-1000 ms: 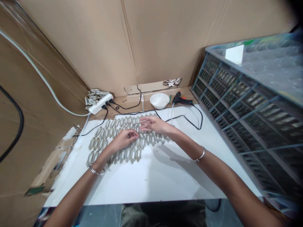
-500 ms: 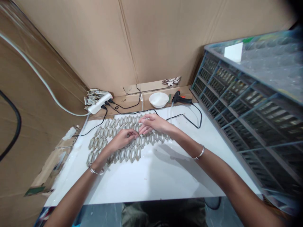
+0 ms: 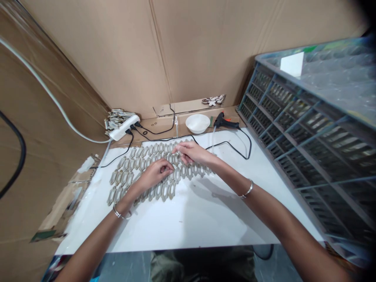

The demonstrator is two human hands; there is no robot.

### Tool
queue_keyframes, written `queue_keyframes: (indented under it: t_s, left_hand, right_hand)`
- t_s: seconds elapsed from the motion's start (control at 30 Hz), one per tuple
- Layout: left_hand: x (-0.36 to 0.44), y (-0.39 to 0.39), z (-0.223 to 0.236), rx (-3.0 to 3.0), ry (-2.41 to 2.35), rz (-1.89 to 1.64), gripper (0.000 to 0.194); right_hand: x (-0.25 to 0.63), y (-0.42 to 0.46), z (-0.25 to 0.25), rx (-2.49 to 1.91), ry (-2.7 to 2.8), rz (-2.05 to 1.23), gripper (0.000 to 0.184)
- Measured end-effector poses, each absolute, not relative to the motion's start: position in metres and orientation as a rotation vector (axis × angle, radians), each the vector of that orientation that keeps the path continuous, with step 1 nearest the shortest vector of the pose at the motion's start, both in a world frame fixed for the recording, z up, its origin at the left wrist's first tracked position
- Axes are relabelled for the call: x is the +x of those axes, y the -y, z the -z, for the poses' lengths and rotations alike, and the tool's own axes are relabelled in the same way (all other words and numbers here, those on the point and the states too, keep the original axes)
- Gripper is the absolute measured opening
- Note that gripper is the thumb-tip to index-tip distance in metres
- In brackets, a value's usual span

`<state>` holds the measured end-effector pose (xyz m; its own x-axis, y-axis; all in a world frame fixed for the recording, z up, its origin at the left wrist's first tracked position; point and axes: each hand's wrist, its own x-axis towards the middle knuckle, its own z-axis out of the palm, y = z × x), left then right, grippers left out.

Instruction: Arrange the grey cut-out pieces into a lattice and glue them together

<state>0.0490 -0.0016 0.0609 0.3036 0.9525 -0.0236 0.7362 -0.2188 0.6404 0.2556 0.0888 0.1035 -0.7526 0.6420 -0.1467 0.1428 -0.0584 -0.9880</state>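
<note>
Rows of small elongated frame-shaped pieces (image 3: 158, 191), greyish with open middles, lie flat on the white tabletop (image 3: 205, 219). Over the middle rows is my left hand (image 3: 157, 172), its thumb and fingertips pinched together; anything between them is too small to make out. To its right, my right hand (image 3: 190, 152) hovers over the upper rows, the other fingers curled in and the index finger reaching left. What its fingertips hold, if anything, cannot be made out. The two hands are a little apart, and both hide some of the pieces.
Behind the rows stand a white bowl (image 3: 197, 123) and a black glue gun (image 3: 225, 120) with its cable. A power strip (image 3: 125, 128) with plugs sits at the back left beside a pile of pieces (image 3: 116, 118). A large plastic crate (image 3: 293, 129) borders the right side; cardboard walls enclose the back and left.
My right hand's fingers have curled in from a more stretched pose. Both hands have drawn slightly apart, and my left fingers are bent more tightly.
</note>
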Motion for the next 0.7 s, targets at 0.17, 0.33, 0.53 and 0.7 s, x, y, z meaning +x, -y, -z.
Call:
queue_keyframes:
  t_s: [0.17, 0.33, 0.53, 0.7]
  left_hand:
    - [0.054, 0.006, -0.063, 2.076, -1.561, -0.497, 0.019]
    - [0.059, 0.016, -0.07, 2.123, -1.596, -0.553, 0.022]
    - [0.063, 0.038, -0.083, 2.253, -1.516, -0.482, 0.024]
    - [0.058, 0.052, -0.083, 2.365, -1.434, -0.326, 0.035]
  right_hand:
    - [0.253, -0.086, -0.095, -0.876, 1.93, -1.886, 0.019]
    - [0.25, -0.081, -0.089, -0.866, 2.014, -1.659, 0.018]
    - [0.246, -0.078, -0.082, -0.82, 1.965, -1.888, 0.018]
    - [0.244, -0.076, -0.07, -0.84, 1.999, -1.998, 0.018]
